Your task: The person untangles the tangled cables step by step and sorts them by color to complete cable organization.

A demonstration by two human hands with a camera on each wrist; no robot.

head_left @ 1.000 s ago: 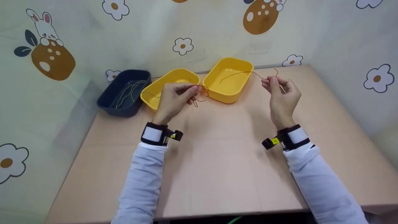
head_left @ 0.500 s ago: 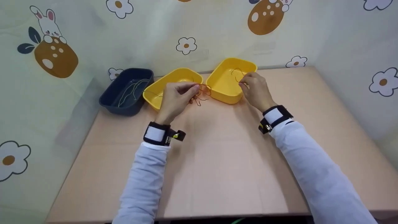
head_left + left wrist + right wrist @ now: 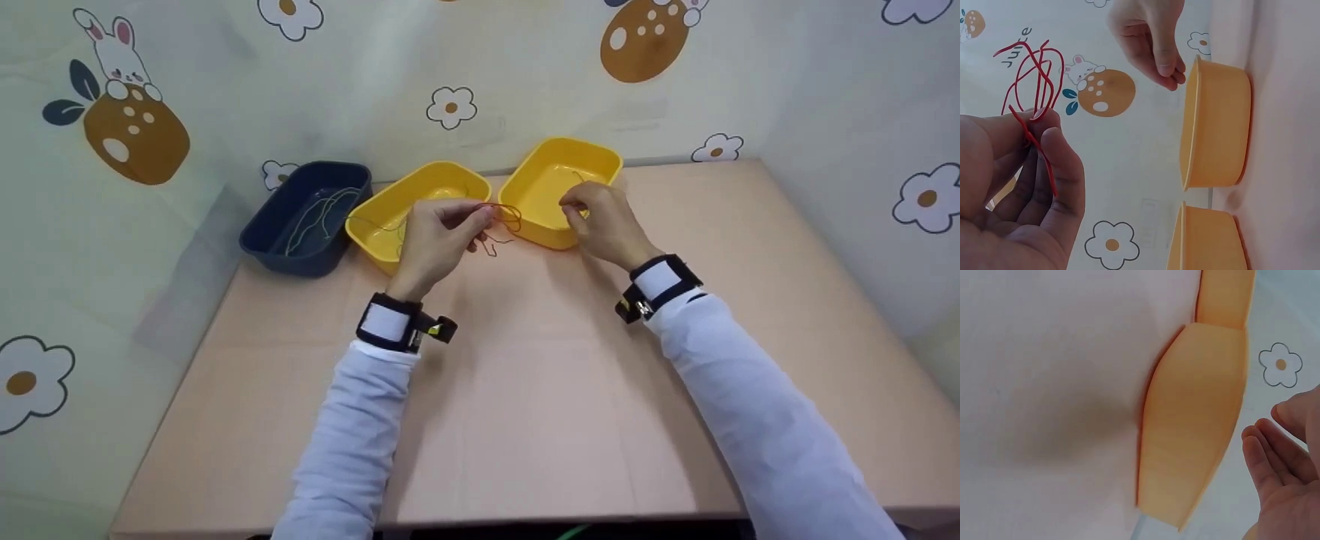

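Note:
My left hand [image 3: 442,236] pinches a loose bundle of thin red strings [image 3: 1030,136] between thumb and fingers; their loops and ends stick out past the fingertips. It hovers in front of the middle yellow box [image 3: 373,249]. At the front of the right yellow box [image 3: 536,235] is my right hand [image 3: 606,225], its fingers loosely bent. In the right wrist view a gap shows between that hand's thumb and fingers [image 3: 1266,461], and nothing is seen in it. A short bit of string [image 3: 577,176] shows inside the right box, partly hidden by the hand.
A dark blue box [image 3: 300,264] at the left holds several pale green strings [image 3: 306,217]. Another greenish string [image 3: 367,220] hangs over the middle box's left rim. All the boxes stand along the back of the pink-covered table [image 3: 540,375], against a printed wall cloth [image 3: 525,60].
My right hand has moved left from beside the right box to its front, carrying a thin string that is now out of its fingers. My left hand has shifted slightly right, still pinching the red strings.

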